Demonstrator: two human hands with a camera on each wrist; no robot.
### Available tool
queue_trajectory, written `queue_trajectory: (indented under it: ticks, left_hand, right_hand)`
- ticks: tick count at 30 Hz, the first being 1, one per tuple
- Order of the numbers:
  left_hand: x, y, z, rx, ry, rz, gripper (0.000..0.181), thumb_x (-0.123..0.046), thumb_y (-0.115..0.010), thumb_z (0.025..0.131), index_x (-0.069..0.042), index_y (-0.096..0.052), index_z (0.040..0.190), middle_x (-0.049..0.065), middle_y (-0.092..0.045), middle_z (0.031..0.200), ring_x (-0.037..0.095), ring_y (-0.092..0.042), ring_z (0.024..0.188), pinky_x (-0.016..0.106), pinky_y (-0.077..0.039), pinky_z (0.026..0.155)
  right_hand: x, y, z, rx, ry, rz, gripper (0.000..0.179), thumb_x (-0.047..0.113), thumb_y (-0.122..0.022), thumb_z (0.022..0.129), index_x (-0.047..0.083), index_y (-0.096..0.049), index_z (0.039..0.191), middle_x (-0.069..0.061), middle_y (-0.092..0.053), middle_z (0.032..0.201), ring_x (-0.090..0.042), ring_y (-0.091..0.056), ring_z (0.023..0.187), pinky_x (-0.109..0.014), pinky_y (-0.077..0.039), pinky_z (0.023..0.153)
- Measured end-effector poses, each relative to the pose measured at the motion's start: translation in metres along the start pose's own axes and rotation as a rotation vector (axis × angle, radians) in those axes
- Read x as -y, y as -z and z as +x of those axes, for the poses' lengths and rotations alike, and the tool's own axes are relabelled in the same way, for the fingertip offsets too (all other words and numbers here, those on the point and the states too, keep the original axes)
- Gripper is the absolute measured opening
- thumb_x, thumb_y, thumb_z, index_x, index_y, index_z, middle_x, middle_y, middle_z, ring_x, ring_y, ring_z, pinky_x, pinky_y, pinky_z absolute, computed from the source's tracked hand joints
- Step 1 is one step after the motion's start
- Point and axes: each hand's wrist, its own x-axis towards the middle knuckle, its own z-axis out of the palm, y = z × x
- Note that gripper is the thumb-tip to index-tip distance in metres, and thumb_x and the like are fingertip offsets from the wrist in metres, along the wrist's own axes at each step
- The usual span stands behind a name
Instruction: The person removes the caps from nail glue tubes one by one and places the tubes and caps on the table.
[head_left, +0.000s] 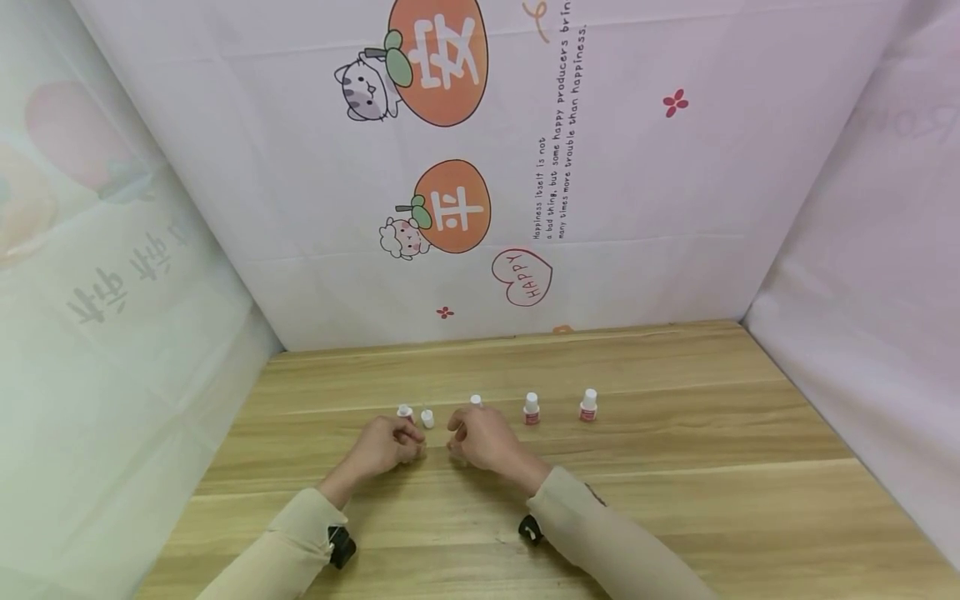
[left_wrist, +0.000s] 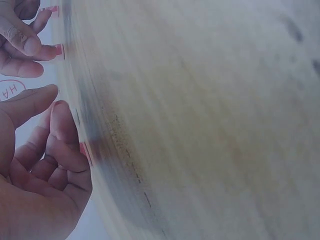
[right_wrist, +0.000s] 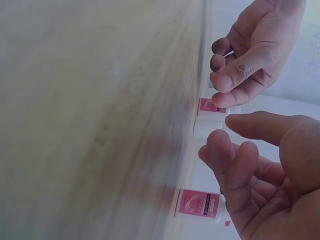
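Lead: Report the left hand.

Second: The left hand (head_left: 392, 442) is low at the wooden table (head_left: 675, 492), just beside the leftmost bottle (head_left: 405, 412). Fingers are loosely bent; the thumb tip stands slightly apart from the forefinger. Nothing seen in the grasp. Contact with the bottle: cannot tell.

Lead: And the right hand?

Second: The right hand (head_left: 483, 437) faces it across a narrow gap. Thumb and forefinger are apart, the other fingers curved, nothing held. It partly hides the second bottle (right_wrist: 200, 204), just beside it; whether they touch, cannot tell. In the right wrist view, that bottle shows a pink label.

Lead: Location of the loose part?

Second: A small white cap (head_left: 427, 419) sits next to the leftmost bottle, between the two hands, a thin stem pointing up. The leftmost bottle appears uncapped.

Lead: Remaining items?

Second: The third bottle (head_left: 531, 409) and fourth bottle (head_left: 588, 406) stand upright to the right, well apart from each other, white caps on. Both forearms wear beige sleeves (head_left: 277, 546). A white backdrop (head_left: 637, 208) with orange drawings rises behind the table.
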Motion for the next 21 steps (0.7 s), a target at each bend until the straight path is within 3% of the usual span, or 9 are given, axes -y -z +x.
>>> queue_trajectory:
  ticks: [21]
  left_hand:
    - [-0.009,-0.014,0.003,-0.038,-0.039,0.036,0.013,-0.001,-0.071,0.082,-0.008,-0.074,0.092,0.002,-0.069,0.082,0.009,-0.058,0.072,0.019,-0.049,0.056]
  right_hand:
    - [-0.011,0.011,-0.011,-0.009,-0.029,0.009,0.021,0.017,-0.078,0.085,0.009,-0.073,0.105,-0.003,-0.074,0.094,-0.015,-0.070,0.085,-0.024,-0.057,0.071]
